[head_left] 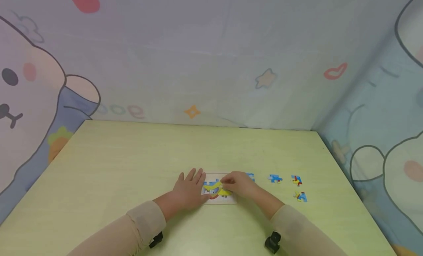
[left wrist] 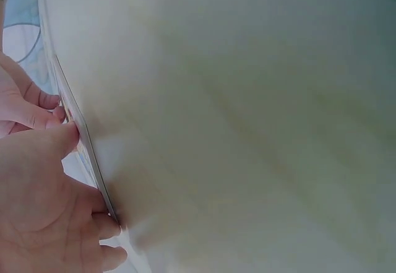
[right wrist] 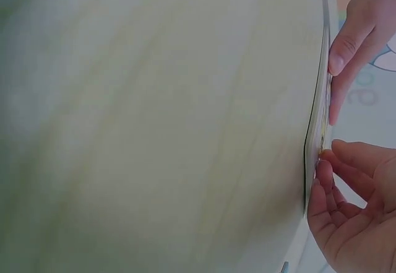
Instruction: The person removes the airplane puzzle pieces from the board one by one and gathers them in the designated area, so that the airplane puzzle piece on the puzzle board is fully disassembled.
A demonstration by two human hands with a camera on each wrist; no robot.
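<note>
A small white-bordered puzzle board (head_left: 230,201) lies on the table, with a partly assembled yellow and blue picture (head_left: 213,189) in its middle. My left hand (head_left: 189,193) rests at the board's left edge, its fingers spread and straight and its thumb on the lower border. On the picture's right side my right hand (head_left: 242,184) pinches a puzzle piece (head_left: 225,192), mostly yellow and partly covered by the fingers. The right wrist view has the right hand (right wrist: 359,205) at the board's edge with fingers curled; the piece is barely visible there.
To the right lie several loose pieces: a blue one (head_left: 275,178), a blue, red and yellow one (head_left: 296,180) and a yellow and blue one (head_left: 300,196). Another blue piece (head_left: 251,176) is half hidden behind the right hand. A printed cloth (head_left: 211,65) borders the table (head_left: 132,157).
</note>
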